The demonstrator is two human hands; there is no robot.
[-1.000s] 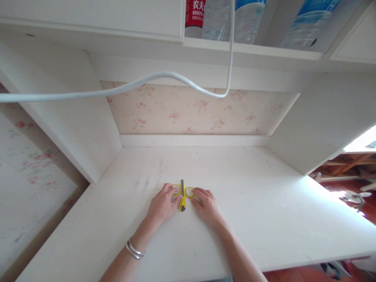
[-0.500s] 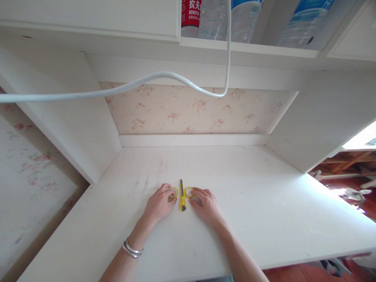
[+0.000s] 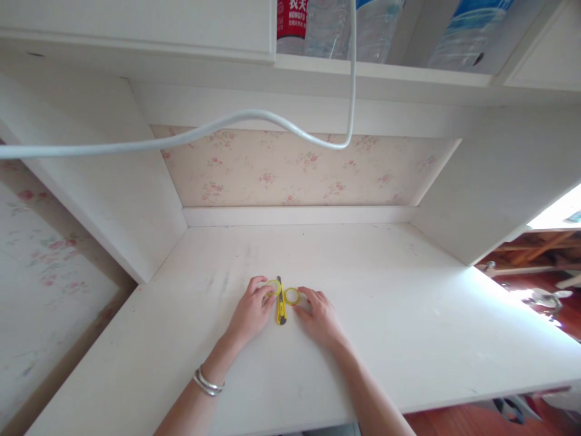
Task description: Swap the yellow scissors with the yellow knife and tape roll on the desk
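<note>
A yellow-rimmed roll of clear tape [image 3: 273,281] is pinched between the fingers and thumb of my left hand [image 3: 253,307]. It is tilted a little and its right edge overlaps the upper part of a yellow and black utility knife [image 3: 281,309]. The knife lies lengthwise on the white desk [image 3: 290,369], between my hands. On the knife's right side, a second roll of tape [image 3: 292,303] rests close against it. The fingertips and thumb of my right hand [image 3: 319,316] close on that roll's right edge.
A white cable [image 3: 254,115] hangs across the view above the desk. Several plastic bottles [image 3: 290,27] stand on the shelf overhead. White panels [image 3: 490,175] flank the desk, and a floral-papered back wall [image 3: 290,169] is behind it.
My left hand has shifted the left tape roll up and to the right, so it now overlaps the knife. The right fingers have slid slightly outward on the other roll.
</note>
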